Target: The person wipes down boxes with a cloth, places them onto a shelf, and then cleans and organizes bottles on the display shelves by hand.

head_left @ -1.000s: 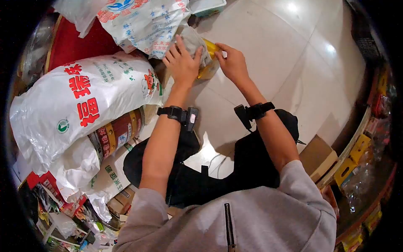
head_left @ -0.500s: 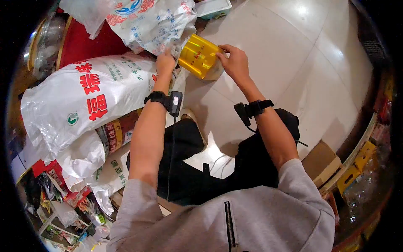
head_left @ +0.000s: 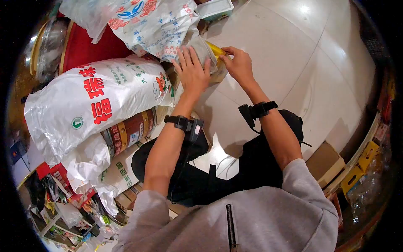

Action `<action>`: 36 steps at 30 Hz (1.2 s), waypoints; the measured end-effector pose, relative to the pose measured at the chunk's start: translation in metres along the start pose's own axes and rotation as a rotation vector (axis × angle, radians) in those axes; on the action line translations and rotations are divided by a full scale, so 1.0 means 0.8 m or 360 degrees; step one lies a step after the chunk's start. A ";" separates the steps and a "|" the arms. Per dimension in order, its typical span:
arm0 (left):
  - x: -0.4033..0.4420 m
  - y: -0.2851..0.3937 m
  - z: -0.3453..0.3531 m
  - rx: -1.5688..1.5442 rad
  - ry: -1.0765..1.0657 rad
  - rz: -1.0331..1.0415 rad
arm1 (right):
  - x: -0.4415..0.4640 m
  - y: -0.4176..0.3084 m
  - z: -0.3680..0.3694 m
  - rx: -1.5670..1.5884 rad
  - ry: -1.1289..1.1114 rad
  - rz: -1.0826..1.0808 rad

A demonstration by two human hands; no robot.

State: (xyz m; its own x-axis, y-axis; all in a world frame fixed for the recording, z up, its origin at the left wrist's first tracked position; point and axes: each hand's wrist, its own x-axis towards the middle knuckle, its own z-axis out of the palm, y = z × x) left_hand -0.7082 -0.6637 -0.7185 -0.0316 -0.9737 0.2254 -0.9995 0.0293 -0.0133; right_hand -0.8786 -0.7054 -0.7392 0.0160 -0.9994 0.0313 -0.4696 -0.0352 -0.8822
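A gold-labelled container [head_left: 216,49] is tilted above the tiled floor, its pale, see-through end turned toward the left. My right hand [head_left: 239,63] grips the gold edge between thumb and fingers. With fingers spread, my left hand [head_left: 193,71] lies against or just in front of the pale end; exact contact is hard to tell. Part of the container is hidden behind this hand. Just beyond my left fingers is a white printed sack [head_left: 155,29] with blue and red lettering.
A large white sack [head_left: 100,88] with red characters lies at left over a brown patterned drum [head_left: 130,130]. At the top is a pale-rimmed tray [head_left: 214,8]. A cardboard box [head_left: 323,164] stands at lower right beside shelving. Tiled floor [head_left: 294,54] spreads ahead.
My left hand has opened out and moved right, across the container. The container has turned, so its gold face shows only as a strip. My right hand keeps its hold.
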 end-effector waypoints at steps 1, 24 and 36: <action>-0.006 0.000 -0.005 0.0077 -0.0036 0.0092 | 0.000 0.001 -0.001 -0.0002 -0.0018 -0.0005; 0.119 0.028 -0.011 -0.0262 -0.0489 -0.0069 | -0.017 -0.001 0.030 0.0026 -0.0004 0.0111; 0.063 0.000 0.013 -0.0471 -0.0242 0.0566 | -0.012 0.016 0.026 0.0107 0.0157 0.0300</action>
State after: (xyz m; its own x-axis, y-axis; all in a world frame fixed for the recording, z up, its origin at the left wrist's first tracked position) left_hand -0.7094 -0.7150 -0.7172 -0.3922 -0.9130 0.1120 -0.8865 0.4077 0.2188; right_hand -0.8667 -0.6964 -0.7605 -0.1544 -0.9835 -0.0944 -0.3965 0.1491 -0.9059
